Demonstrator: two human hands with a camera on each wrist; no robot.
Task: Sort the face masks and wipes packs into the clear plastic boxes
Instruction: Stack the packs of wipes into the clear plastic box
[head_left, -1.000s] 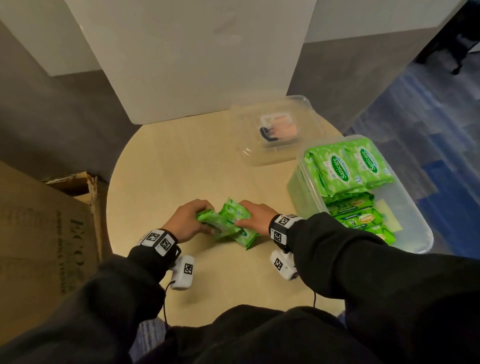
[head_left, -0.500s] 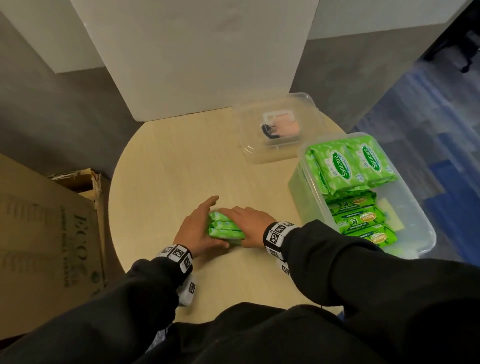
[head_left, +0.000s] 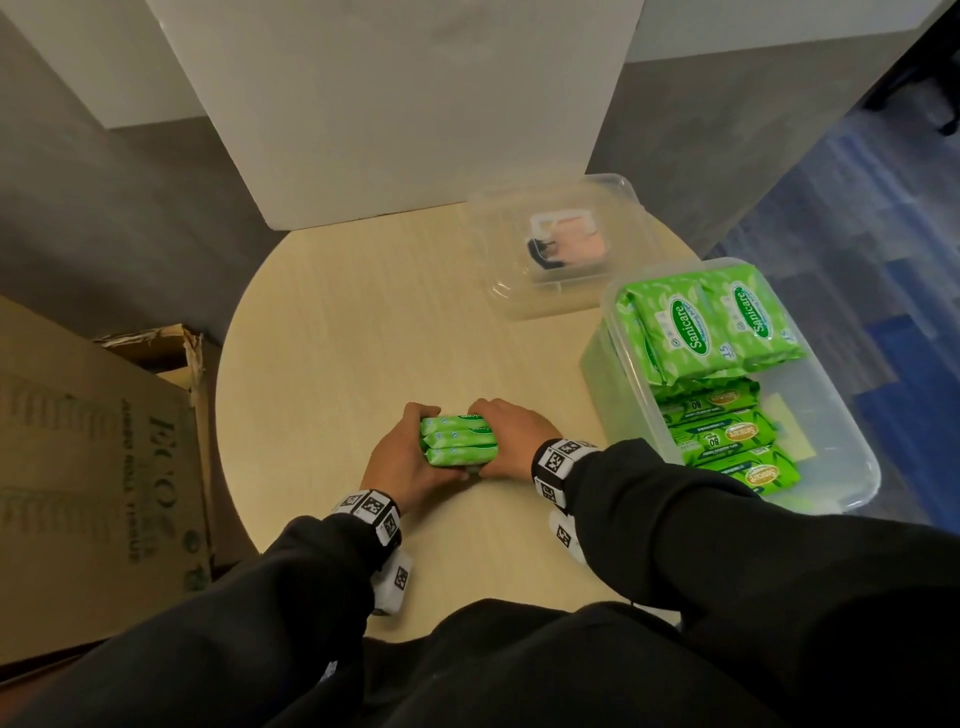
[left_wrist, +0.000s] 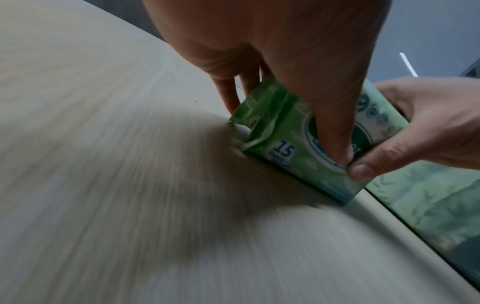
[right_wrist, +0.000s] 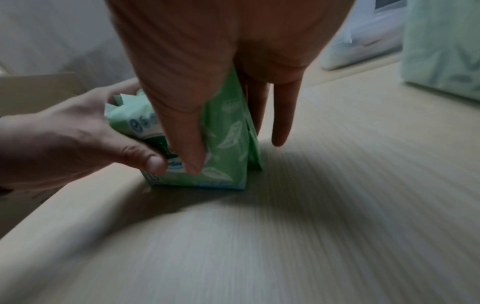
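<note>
We have three small green wipes packs (head_left: 458, 447) squared up on edge as one bundle on the near middle of the desk (head_left: 332, 332), and both hands squeeze it from its ends. Our left hand (head_left: 402, 462) cups the left end with its fingers (left_wrist: 235, 92) curled round the far side and the thumb pressed on the near face; our right hand (head_left: 511, 441) does the same from the right, its thumb meeting the left thumb on that near face. Both sets of fingers are clamped on the bundle.

The bundle's long axis runs left to right, so it points roughly toward the large clear box (head_left: 852, 467) on the right of the desk. That box lies to the right of the hands and a little farther off, and the right hand is the nearer one. We judge the coming move to be a lift and a carry rightward over its near-left rim.

The large box holds two light green packs (head_left: 711, 327) at its far end and darker green packs (head_left: 727, 436) stacked nearer us, with bare floor showing along its right side. The smaller clear box (head_left: 519, 306), farther off, holds what looks like a few face masks (head_left: 566, 241). A cardboard carton (head_left: 93, 457) stands on the floor at left.
</note>
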